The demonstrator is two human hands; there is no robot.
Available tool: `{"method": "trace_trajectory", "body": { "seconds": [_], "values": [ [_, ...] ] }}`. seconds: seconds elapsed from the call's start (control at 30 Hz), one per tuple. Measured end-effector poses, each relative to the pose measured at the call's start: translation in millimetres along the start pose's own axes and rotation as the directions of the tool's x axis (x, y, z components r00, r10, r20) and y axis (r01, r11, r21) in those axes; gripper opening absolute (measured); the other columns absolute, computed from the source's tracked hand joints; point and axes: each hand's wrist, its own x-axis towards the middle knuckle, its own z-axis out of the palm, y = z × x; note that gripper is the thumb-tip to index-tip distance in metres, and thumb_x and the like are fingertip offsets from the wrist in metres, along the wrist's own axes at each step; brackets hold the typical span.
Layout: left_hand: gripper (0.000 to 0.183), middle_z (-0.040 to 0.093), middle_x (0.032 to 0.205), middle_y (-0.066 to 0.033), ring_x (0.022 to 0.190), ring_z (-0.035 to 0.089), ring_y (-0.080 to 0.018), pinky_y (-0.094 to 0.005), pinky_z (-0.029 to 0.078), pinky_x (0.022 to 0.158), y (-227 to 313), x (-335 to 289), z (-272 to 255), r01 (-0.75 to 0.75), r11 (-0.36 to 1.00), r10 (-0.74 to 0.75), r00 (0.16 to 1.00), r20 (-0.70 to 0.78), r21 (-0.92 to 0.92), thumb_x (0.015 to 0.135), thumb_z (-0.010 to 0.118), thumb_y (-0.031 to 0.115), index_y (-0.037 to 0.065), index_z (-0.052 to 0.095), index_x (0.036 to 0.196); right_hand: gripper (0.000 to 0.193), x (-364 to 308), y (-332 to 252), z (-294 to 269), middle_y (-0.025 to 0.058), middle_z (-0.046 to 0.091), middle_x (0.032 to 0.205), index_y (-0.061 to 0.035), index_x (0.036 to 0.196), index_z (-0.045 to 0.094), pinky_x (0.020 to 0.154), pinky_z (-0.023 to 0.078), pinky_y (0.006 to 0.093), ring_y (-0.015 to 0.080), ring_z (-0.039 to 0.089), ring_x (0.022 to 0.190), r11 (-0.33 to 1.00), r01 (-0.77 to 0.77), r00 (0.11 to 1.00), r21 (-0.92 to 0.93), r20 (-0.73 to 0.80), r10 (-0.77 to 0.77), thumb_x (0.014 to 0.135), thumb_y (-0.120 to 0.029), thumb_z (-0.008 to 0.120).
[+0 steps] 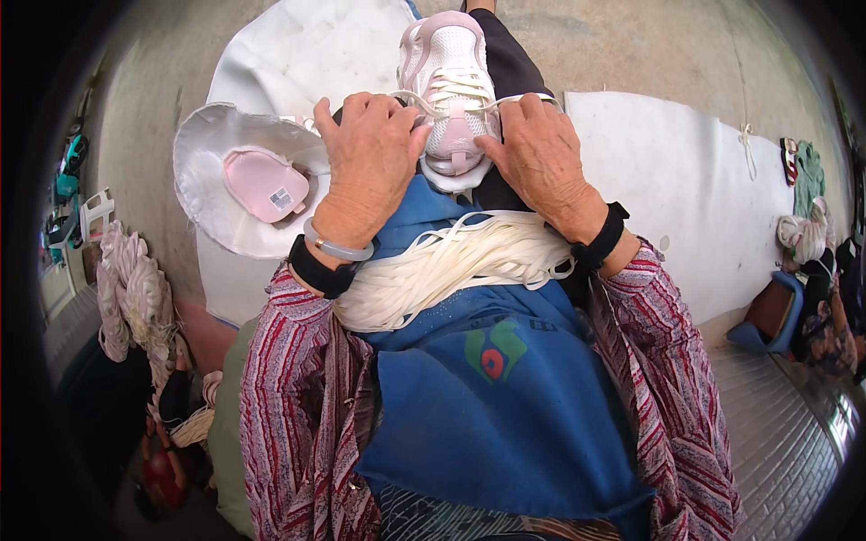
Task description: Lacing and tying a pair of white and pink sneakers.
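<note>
A pink and white sneaker (458,68) rests toe away on my lap, its tongue and heel opening nearest me. A cream shoelace (442,108) is threaded through its upper eyelets, with ends running out to both sides. At the shoe's left, my left hand (372,149) has its fingers bent round one lace end. Opposite it, my right hand (543,158) grips the other end, its thumb close to the tongue. Both fingertips are partly hidden. A thick bundle of loose cream laces (451,261) lies across my blue apron (505,397), below my wrists.
To the left sits a white, bowl-shaped container (200,176) with a pink labelled shoe part (264,185) in it. White sheets (667,189) cover the floor on both sides. Tied lace bundles (135,298) hang far left. A blue and brown chair (769,311) and another person are at right.
</note>
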Motion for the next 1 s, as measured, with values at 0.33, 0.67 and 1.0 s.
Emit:
{"method": "trace_trajectory", "body": {
  "seconds": [0.33,0.67,1.0],
  "values": [
    [0.031,0.057,0.1,-0.0104,0.1,0.052,-0.0258,-0.0538,0.031,0.097,11.1,6.2,14.4,-0.065,0.974,0.044,0.994,0.101,0.215,0.081,0.06,0.016,0.003,0.061,0.109,0.017,11.1,14.8,19.2,0.0169,0.058,0.083,0.0013,0.082,0.06,0.066,0.051,0.0396,0.0303,0.061,0.076,0.999,-0.012,0.999,0.041,0.042,0.01,0.078,-0.016,0.062],
    [0.023,0.061,0.101,-0.0103,0.095,0.056,-0.0263,-0.0514,0.032,0.096,0.8,12.7,18.5,-0.056,0.998,0.057,0.997,0.058,-0.015,0.08,0.056,0.01,0.006,0.061,0.103,0.021,12.9,7.8,7.4,0.0163,0.059,0.083,-0.0017,0.095,0.052,0.057,0.053,0.0387,0.031,0.066,0.067,0.991,0.045,0.998,0.128,0.037,-0.05,0.077,-0.005,0.061],
    [0.017,0.065,0.088,-0.0068,0.09,0.06,-0.0247,-0.0538,0.034,0.095,10.2,12.1,12.6,-0.124,0.987,0.117,0.991,0.069,0.106,0.082,0.057,0.008,0.013,0.06,0.098,0.008,26.4,2.6,6.4,0.0083,0.053,0.083,-0.0057,0.069,0.059,0.067,0.04,0.034,0.0221,0.052,0.082,0.904,0.348,0.928,-0.249,-0.045,-0.369,0.07,-0.013,0.062]
  ]
}}
